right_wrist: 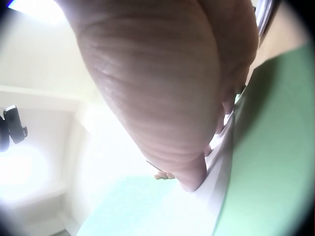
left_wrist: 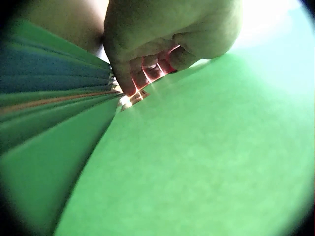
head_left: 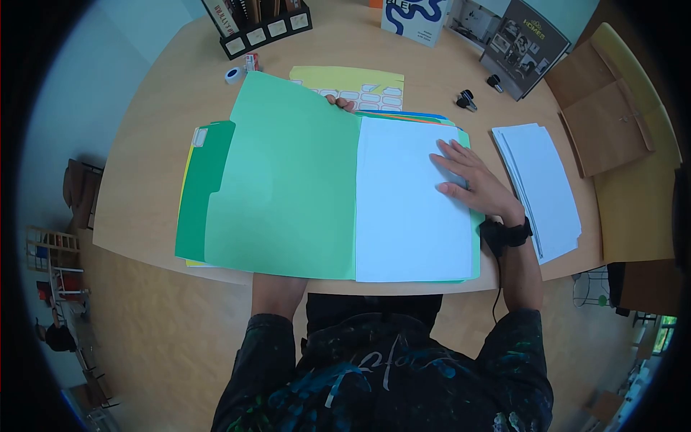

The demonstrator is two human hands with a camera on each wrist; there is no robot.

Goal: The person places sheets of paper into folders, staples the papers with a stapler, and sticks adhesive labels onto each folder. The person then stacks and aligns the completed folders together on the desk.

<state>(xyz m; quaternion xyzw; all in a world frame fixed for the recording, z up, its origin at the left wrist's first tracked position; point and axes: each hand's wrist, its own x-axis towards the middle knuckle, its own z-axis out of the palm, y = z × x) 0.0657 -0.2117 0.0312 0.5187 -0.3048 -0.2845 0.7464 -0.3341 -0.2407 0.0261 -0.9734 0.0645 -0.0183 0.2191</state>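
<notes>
A light green file folder [head_left: 288, 180] lies spread open at the table's near edge, with white paper [head_left: 410, 209] on its right side. My left hand [head_left: 340, 103] is mostly hidden behind the raised left cover; its fingertips curl over the top edge near the fold and grip it. In the left wrist view, that hand [left_wrist: 167, 39] bends against the green sheet beside several layered folders [left_wrist: 44, 98]. My right hand [head_left: 471, 180] rests on the paper with fingers spread, and in the right wrist view its fingers [right_wrist: 189, 179] touch the white sheet.
A stack of white paper [head_left: 540, 191] lies to the right, beside a tan board box [head_left: 633, 158]. Beyond the folder are a yellow label sheet [head_left: 345, 75], a tape roll [head_left: 233, 75], black clips [head_left: 466, 100], a dark book [head_left: 524, 47] and a black organizer [head_left: 266, 32].
</notes>
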